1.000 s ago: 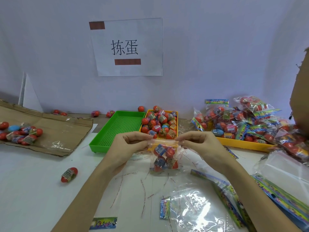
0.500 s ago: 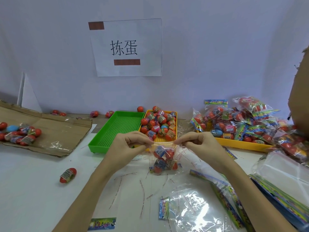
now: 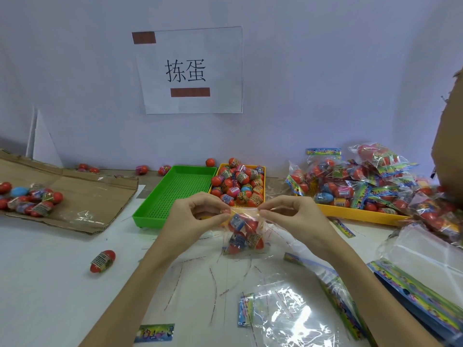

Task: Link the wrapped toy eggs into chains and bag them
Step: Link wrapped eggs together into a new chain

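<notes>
Currently both hands are up over the table [image 3: 50,284], each pinching one top corner of a small clear bag [image 3: 244,234]: left hand [image 3: 194,217] on the left corner, right hand [image 3: 294,216] on the right, thumb and forefinger closed on the film, mouth stretched taut between them. Hanging just below the grip inside the bag are the wrapped toy eggs [image 3: 246,232], red and blue, bunched together; how many, can't tell. Just behind the grip sits a small yellow tray [image 3: 263,171] heaped with loose eggs, with a green tray [image 3: 175,194] touching its left side. Right of the grip, a larger yellow tray [image 3: 355,214] carries a pile of filled bags [image 3: 363,181]. Well left of the grip, one loose egg [image 3: 102,260] lies on the table, and beyond it a flattened cardboard sheet [image 3: 82,196] holds more eggs. Below the grip lie an empty bag [image 3: 283,311] and thin red-white tear strips [image 3: 213,279].
</notes>
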Available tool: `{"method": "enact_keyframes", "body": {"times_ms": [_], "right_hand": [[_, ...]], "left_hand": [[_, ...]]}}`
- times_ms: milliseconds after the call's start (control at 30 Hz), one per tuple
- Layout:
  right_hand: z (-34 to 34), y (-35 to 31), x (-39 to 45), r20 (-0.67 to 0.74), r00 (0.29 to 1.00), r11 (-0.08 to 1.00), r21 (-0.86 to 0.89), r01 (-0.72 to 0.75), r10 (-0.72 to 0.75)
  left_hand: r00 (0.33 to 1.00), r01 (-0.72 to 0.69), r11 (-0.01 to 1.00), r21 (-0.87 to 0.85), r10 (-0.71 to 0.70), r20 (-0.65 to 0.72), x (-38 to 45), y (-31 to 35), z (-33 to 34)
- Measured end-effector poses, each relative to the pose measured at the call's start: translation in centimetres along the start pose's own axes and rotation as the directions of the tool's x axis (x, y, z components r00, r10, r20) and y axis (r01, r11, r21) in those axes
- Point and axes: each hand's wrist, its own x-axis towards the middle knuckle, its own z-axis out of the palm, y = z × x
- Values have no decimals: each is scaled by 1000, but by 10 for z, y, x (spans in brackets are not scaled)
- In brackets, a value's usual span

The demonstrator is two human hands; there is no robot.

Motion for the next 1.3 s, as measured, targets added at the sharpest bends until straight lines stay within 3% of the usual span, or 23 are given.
{"method": "enact_keyframes", "body": {"times_ms": [300, 533, 667, 833, 1067, 1200, 1300], "right_hand": [[5, -1, -1, 29, 998, 996, 71, 47, -49], [20, -7, -7, 129, 982, 988, 93, 126, -138], [23, -8, -4, 5, 996, 990, 113, 83, -84], [16, -9, -5, 63, 997, 998, 36, -45, 43], [18, -13, -8, -2, 999, 992, 121, -31, 32], [15, -13, -6, -6, 999, 990, 129, -49, 50], [12, -13, -5, -17, 998, 988, 140, -62, 65]], "left_hand": [[995, 84, 996, -4, -83, 63, -1, 0, -2], [984, 122, 992, 37, -126, 130, -2, 10, 14], [982, 191, 980, -50, -191, 7, -1, 7, 18], [940, 259, 910, -324, -315, -132, 1, 7, 20], [930, 301, 901, -311, -350, -114, 2, 10, 19], [930, 267, 924, -273, -322, -179, 1, 9, 21], [915, 295, 897, -328, -365, -175, 1, 8, 20]]}}
